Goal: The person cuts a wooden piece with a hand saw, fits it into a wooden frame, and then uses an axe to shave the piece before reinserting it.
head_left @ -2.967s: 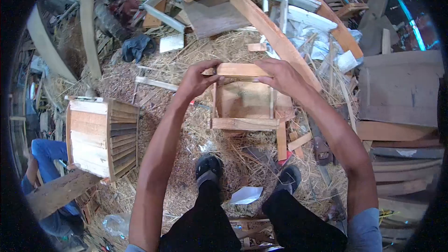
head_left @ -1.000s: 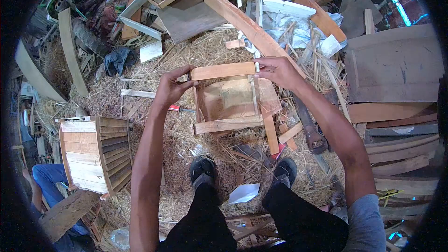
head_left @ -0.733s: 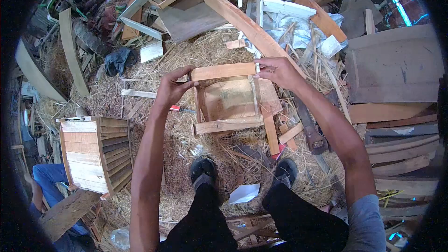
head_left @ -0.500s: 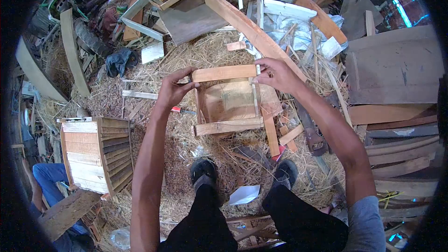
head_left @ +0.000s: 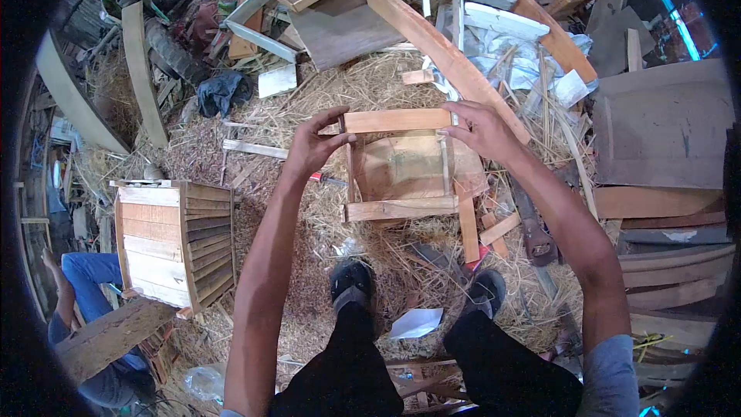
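Observation:
Between my two hands is a rectangular wooden frame [head_left: 401, 209], with longer rails at the near and far sides and thin side pieces. My left hand [head_left: 315, 141] grips its far left corner, thumb and fingers pinched around the end of the far rail. At the opposite corner my right hand [head_left: 480, 130] holds the far right end in the same way. Through the opening shows a brown board [head_left: 397, 166] lying beneath. A screwdriver with a red handle [head_left: 316, 177] lies left of the frame, partly hidden by my left arm.
A slatted wooden crate [head_left: 154, 239] stands at left, beside a seated person's jeans-clad leg [head_left: 89, 282]. Straw and wood shavings cover the ground [head_left: 293, 262]. A long curved plank [head_left: 440, 50] lies beyond the frame. Stacked boards [head_left: 675, 259] line the right side. White paper [head_left: 417, 323] lies between my feet.
The whole view has shifted, so the scene sits slightly further right and the crate shows more fully. Both hands keep their hold on the frame's far corners.

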Available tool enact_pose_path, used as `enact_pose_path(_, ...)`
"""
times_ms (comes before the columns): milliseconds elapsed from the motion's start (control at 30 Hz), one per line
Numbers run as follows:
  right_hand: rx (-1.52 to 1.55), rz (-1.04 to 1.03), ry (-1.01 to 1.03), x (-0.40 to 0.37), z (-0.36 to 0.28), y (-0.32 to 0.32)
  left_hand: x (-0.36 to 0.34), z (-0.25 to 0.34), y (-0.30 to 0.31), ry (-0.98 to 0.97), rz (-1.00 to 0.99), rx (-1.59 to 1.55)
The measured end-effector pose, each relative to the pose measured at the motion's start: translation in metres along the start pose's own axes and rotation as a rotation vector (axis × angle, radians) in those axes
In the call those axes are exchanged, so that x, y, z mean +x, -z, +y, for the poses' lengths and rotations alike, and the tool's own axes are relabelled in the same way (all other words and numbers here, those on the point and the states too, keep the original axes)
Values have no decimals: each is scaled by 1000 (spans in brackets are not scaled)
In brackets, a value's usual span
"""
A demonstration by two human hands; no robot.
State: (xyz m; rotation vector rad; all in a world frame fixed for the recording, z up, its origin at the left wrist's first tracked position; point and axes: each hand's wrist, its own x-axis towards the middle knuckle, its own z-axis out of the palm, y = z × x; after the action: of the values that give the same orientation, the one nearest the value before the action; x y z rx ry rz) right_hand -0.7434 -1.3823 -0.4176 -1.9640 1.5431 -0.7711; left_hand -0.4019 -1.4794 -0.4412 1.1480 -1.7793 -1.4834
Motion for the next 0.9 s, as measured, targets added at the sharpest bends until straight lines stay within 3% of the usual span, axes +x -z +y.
enact_pose_path(667, -64, -44, 36, 7, -3, 4, -3, -6, 2, 32, 21, -56)
enact_pose_path(767, -119, 30, 81, 5, -9, 4, -1, -11, 3, 29, 13, -59)
enact_pose_path(867, -29, -99, -149, 8, -17, 10, -2, -4, 2, 34, 6, -42)
enact_pose_path(900, -35, -90, -120, 7, -14, 10, -2, -5, 2, 38, 8, -29)
